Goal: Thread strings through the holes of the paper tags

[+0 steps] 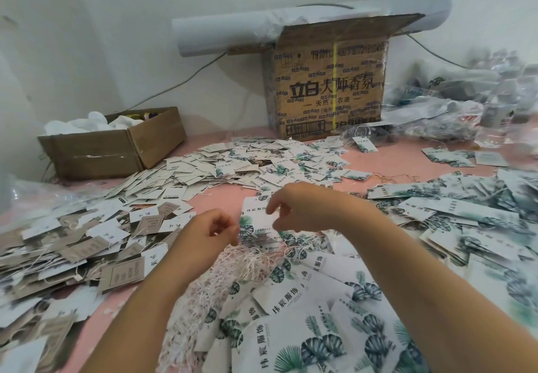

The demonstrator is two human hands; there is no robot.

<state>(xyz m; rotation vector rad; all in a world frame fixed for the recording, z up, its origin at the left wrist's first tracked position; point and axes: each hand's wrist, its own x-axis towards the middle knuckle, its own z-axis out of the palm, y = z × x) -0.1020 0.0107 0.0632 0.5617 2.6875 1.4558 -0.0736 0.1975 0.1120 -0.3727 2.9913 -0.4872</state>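
L hand (212, 233), R hand (294, 209) near each other, fingertips pinched.

Bare bench (217, 198) shows well in front of the big carton (329, 87) and just right of it. Elsewhere tag heaps (262, 160) cover it; a small box (116, 145) blocks the carton's left.

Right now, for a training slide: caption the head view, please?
Right hand pinches a paper tag, left hand beside it, above loose strings on a pink table.

The big brown box (329, 81) says 立白 and 大师香氛 in large black letters. The leafy white tags (286, 300) have a name ending in 服饰.
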